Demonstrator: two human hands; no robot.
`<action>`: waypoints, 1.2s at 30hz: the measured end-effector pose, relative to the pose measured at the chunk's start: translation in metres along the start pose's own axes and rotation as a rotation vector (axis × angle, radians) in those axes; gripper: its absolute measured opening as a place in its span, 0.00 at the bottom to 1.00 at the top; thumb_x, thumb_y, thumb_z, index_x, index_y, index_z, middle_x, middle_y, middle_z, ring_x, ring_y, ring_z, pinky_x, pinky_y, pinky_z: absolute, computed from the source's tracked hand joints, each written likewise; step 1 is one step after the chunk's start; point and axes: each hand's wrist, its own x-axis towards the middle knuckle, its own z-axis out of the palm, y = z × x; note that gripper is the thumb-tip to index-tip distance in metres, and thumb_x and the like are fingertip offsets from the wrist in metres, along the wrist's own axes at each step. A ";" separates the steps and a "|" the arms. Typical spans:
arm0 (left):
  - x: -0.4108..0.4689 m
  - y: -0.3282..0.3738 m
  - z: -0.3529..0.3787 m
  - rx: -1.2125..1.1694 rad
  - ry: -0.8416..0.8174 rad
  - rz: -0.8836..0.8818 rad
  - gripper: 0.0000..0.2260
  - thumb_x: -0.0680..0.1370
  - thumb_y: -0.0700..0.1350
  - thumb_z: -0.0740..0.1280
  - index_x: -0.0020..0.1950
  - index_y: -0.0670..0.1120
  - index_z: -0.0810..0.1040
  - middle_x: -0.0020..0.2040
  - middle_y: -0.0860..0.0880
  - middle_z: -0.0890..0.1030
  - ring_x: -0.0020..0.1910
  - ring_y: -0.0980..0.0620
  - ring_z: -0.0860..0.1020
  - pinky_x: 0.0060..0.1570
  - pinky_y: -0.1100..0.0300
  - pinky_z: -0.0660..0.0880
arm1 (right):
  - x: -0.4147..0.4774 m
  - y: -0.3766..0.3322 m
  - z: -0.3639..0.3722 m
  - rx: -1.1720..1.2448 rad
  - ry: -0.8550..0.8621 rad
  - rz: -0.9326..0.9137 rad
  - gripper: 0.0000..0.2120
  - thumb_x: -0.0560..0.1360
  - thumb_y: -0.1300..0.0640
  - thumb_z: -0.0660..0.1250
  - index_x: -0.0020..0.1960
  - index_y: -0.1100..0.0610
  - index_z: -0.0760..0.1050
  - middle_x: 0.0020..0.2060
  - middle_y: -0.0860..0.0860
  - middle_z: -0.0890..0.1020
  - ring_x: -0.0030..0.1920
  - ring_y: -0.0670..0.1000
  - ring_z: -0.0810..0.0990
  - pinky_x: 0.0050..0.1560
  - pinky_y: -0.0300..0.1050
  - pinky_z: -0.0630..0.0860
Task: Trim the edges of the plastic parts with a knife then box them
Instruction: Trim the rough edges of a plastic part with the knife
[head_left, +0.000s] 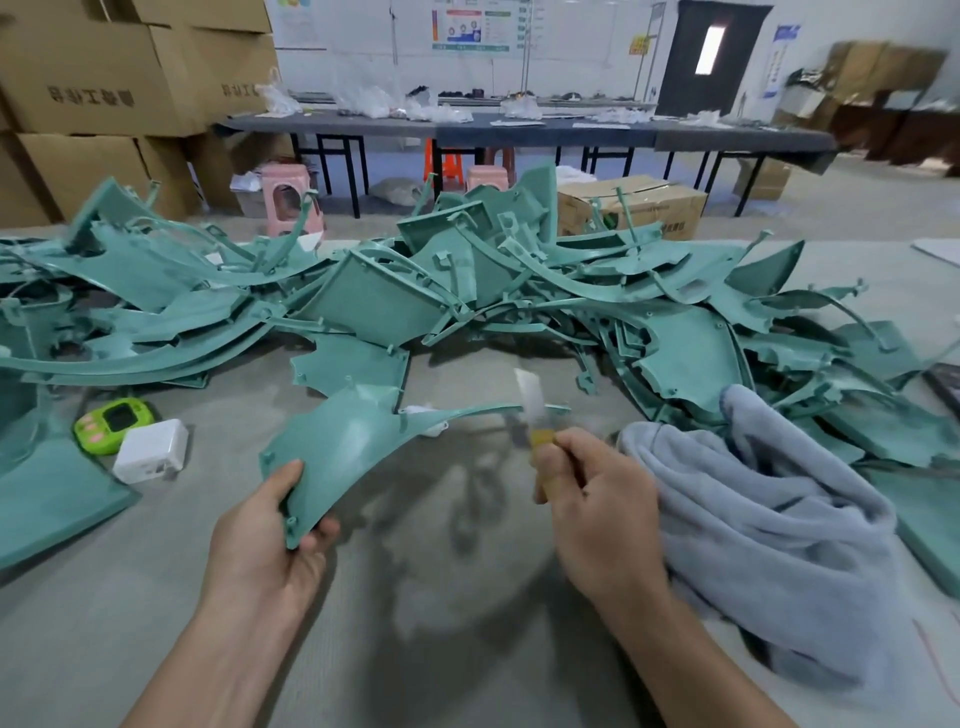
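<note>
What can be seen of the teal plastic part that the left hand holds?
The teal plastic part is a thin, curved panel with a matte face. Its wide body narrows to a long slim arm that points right. Small tabs with holes sit along its near edge. The left hand grips its near corner and holds it above the grey table. The blurred knife stands by the slim arm; whether they touch is unclear.

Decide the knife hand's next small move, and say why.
Probably draw the knife along the thin strip of the teal part: the left hand holds that part, and the right hand grips the knife, its blade blurred, at the strip.
</note>
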 end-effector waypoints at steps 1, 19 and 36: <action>0.000 -0.001 0.000 0.003 -0.002 0.003 0.05 0.83 0.41 0.63 0.50 0.43 0.77 0.29 0.49 0.80 0.18 0.57 0.71 0.13 0.70 0.61 | -0.005 -0.005 0.005 0.018 -0.076 -0.063 0.15 0.82 0.52 0.65 0.37 0.52 0.74 0.29 0.47 0.78 0.31 0.49 0.75 0.32 0.38 0.69; -0.003 -0.002 -0.002 0.023 -0.143 0.127 0.07 0.84 0.44 0.61 0.54 0.47 0.78 0.36 0.48 0.84 0.23 0.52 0.77 0.16 0.65 0.65 | 0.017 0.021 -0.001 0.109 0.169 0.383 0.18 0.81 0.58 0.64 0.32 0.57 0.76 0.25 0.44 0.80 0.23 0.40 0.72 0.26 0.31 0.67; -0.015 -0.006 0.007 -0.088 -0.019 0.152 0.09 0.82 0.39 0.63 0.53 0.42 0.83 0.47 0.46 0.88 0.38 0.53 0.86 0.32 0.63 0.81 | 0.008 0.007 -0.001 0.486 0.129 0.343 0.16 0.83 0.60 0.63 0.37 0.58 0.77 0.25 0.52 0.78 0.25 0.47 0.70 0.27 0.42 0.67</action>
